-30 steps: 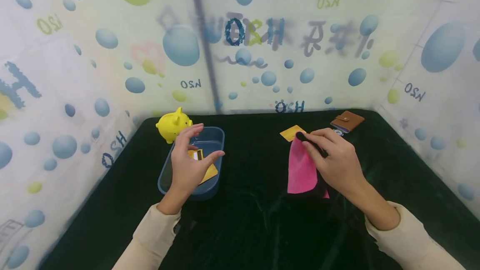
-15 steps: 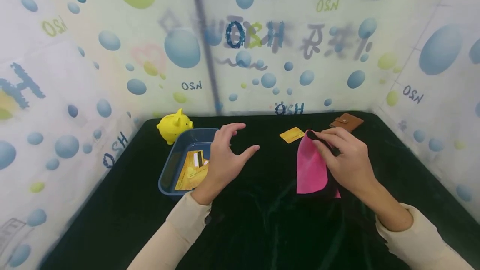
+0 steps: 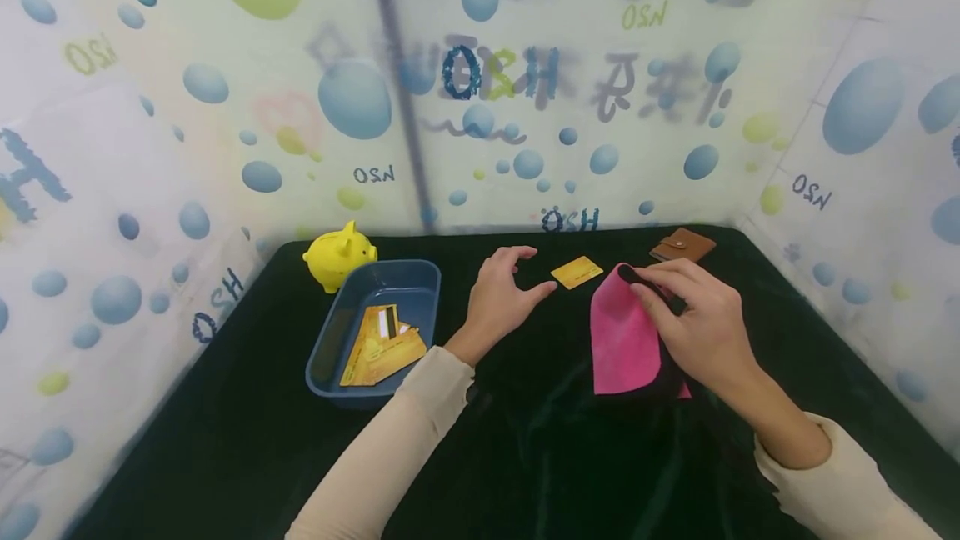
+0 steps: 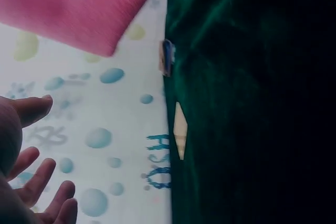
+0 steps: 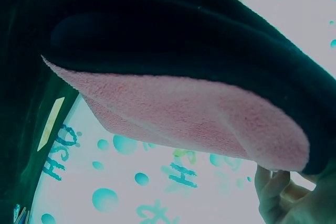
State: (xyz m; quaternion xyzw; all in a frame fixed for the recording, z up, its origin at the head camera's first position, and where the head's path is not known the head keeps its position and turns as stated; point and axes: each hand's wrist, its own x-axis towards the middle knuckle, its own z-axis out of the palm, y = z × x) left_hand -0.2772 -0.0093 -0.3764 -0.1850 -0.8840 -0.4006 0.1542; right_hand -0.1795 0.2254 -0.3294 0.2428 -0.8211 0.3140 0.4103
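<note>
My right hand (image 3: 701,319) pinches the top edge of a pink and black cloth (image 3: 622,340), which hangs down in folds. In the right wrist view the pink face of the cloth (image 5: 184,111) sags below its black side, and the pinching fingers (image 5: 270,195) show at the lower right. My left hand (image 3: 501,297) holds nothing; its thumb and fingers are spread apart. Just to the right of its thumb lies a yellow bank card (image 3: 577,272) on the dark green tablecloth. The left wrist view has this hand (image 4: 31,182) at the lower left.
A blue tray (image 3: 408,273) with several yellow cards (image 3: 384,352) stands on the left. Behind it is a yellow piggy bank (image 3: 339,257). At the back right lies a brown wallet (image 3: 684,245), partly behind my right hand. Patterned curtains close in the table.
My left hand has moved right from over the tray to near the single card, uncovering the tray's cards. My right hand has shifted slightly right with the cloth.
</note>
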